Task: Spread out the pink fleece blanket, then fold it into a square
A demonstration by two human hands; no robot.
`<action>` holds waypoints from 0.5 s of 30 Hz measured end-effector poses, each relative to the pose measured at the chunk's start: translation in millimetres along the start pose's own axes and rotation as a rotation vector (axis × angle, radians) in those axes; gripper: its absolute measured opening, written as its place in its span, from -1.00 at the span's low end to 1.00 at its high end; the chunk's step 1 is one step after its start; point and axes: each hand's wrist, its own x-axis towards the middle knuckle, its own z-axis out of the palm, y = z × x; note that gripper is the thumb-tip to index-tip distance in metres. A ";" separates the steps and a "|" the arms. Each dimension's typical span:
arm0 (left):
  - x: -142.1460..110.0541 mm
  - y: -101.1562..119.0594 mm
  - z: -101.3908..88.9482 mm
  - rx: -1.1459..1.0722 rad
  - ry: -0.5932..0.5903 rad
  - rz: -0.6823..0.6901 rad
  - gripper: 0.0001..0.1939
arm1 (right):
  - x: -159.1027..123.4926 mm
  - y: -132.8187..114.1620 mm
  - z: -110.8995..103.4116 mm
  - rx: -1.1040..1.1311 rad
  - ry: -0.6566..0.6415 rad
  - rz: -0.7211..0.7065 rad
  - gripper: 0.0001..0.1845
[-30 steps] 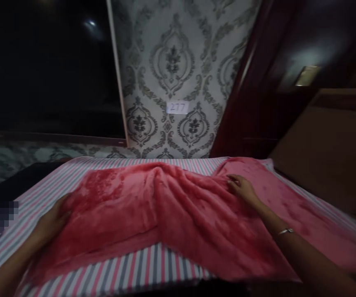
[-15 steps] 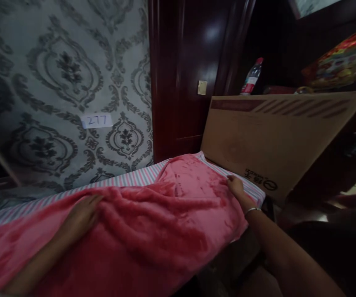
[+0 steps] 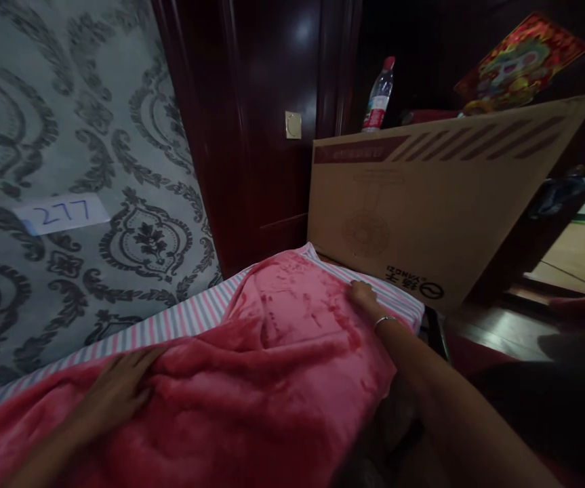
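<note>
A fluffy pink-red blanket [image 3: 272, 352] lies rumpled across a surface covered in a pink, grey and white striped sheet [image 3: 170, 325]. My left hand [image 3: 119, 386] rests flat on the blanket's near left part, fingers stretched out. My right hand [image 3: 363, 296], with a thin bracelet on the wrist, lies on the blanket's far right edge beside the striped sheet, its fingers curled down onto the cloth; whether they pinch it I cannot make out.
A large cardboard box [image 3: 424, 210] leans just right of the surface. Behind it stand a plastic bottle [image 3: 378, 95] and a colourful picture [image 3: 520, 61]. Dark wooden panelling [image 3: 261, 135] and patterned wallpaper with a label "277" [image 3: 61, 213] rise behind.
The view has swung to the right, bringing the box and bottle into sight. My right hand has slid toward the blanket's right edge; my left hand stays flat on the blanket.
</note>
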 end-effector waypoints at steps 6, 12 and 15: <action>3.7 -3.4 -3.4 0.035 -0.090 -0.059 -0.29 | -4.5 -3.0 -21.8 0.195 0.050 -0.098 -0.83; 8.9 9.2 -21.2 -0.174 -0.216 -0.046 -0.27 | -19.5 -24.9 -68.5 0.576 0.144 -0.233 -0.70; 7.8 21.2 -38.1 -0.220 -0.254 -0.065 -0.21 | -29.5 -32.0 -94.2 0.730 0.158 -0.224 -0.75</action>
